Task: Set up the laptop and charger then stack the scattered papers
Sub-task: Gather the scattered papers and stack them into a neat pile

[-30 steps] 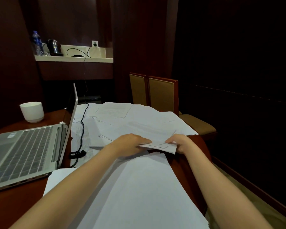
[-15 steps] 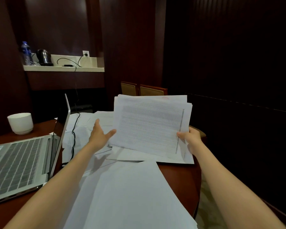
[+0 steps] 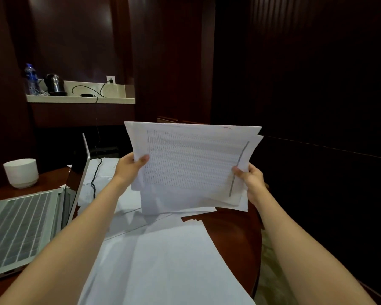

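Laptop [image 3: 24,225] left of papers [image 3: 163,260]

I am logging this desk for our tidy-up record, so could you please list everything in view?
sheaf of papers: one, white, held up between both hands
loose papers: several, white, spread on the table
laptop: one, silver, open at the table's left
cable: one, black, behind the laptop
cup: one, white, far left on table
table: one, reddish-brown wood
shelf: one, pale, back wall
kettle: one, dark metal, on the shelf
bottle: one, clear with blue, left of kettle
socket: one, white, above the shelf
left hand: grips the sheaf's left edge
right hand: grips its right edge
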